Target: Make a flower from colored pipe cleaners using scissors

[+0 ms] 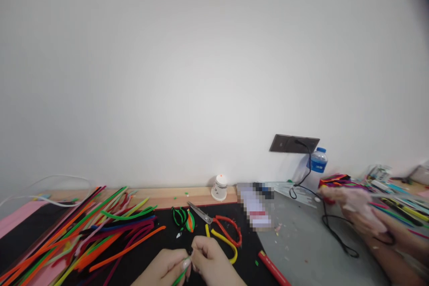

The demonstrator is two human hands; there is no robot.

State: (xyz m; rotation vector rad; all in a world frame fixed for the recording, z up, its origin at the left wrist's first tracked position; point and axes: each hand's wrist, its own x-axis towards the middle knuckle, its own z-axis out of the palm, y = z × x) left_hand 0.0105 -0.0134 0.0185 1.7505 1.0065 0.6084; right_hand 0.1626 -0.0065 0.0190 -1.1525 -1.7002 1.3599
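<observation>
Green pipe cleaner (179,278) Held Above the Black Mat (250,254)

From where I stand, the green pipe cleaner is low and central, over the mat at the wearer's side of the worktop (197,193). The left hand (166,266) pinches it between thumb and fingers, one end sloping down out of sight. The right hand (214,262) meets it at the upper end, thumb and fingertips drawn together (whether they grip anything, I cannot tell).

Just beyond the hands lie a green-and-black looped piece (180,217) and, right beside it, an orange-and-green one (191,221). Red-handled scissors (208,219) rest near these, blades pointing away, and a yellow handle (225,239) curves beneath the right hand's far side. Behind them a white cup (219,189) stands near the wall, narrow end up.

On the left sprawls a heap of coloured pipe cleaners (110,236), orange, green and purple among them. Well off to the right, a co-worker's hand (360,208) is blurred, near a blue-capped bottle (317,161).
</observation>
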